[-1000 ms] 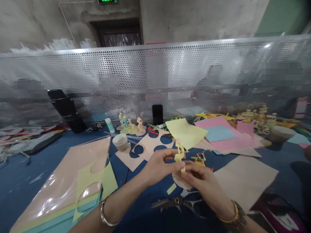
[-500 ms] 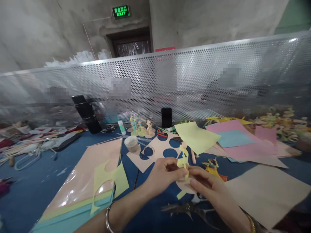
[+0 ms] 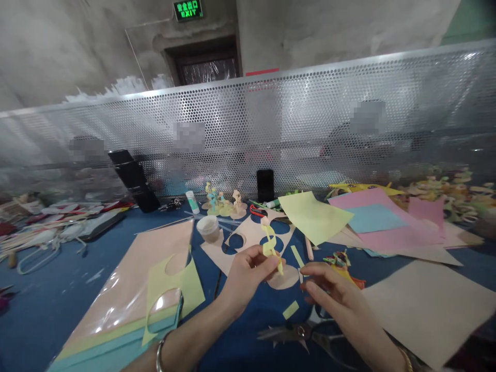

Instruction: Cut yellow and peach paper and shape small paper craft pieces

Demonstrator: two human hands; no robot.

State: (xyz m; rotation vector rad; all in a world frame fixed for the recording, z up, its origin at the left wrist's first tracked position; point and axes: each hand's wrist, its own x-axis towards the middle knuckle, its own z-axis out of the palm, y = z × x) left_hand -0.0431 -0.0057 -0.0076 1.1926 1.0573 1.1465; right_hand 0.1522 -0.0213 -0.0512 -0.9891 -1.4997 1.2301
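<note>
Between the thumb and fingers of my left hand [image 3: 251, 274] is a small yellow paper figure [image 3: 270, 244], held upright with a pinkish top. My right hand [image 3: 329, 292] is to its right, fingers apart and holding nothing. Beneath the figure lies a round pale paper disc [image 3: 284, 277]. Two loose bits lie near my right hand: a narrow yellow strip [image 3: 297, 256] and a short yellow-green piece [image 3: 290, 310]. Scissors [image 3: 302, 331] with dark handles lie open on the blue table, partly behind my right wrist.
Pink paper with cut circles [image 3: 248, 227], a white cup [image 3: 208, 227] and small paper figures [image 3: 220, 203] stand beyond my hands. Coloured sheets [image 3: 315, 217] lie right; a plastic-covered stack [image 3: 155, 258] lies left. A perforated metal screen [image 3: 228, 124] crosses behind.
My right hand has let go of the yellow paper figure and moved slightly away to the right. My left hand has shifted left with the figure, uncovering more of the disc and the yellow strip.
</note>
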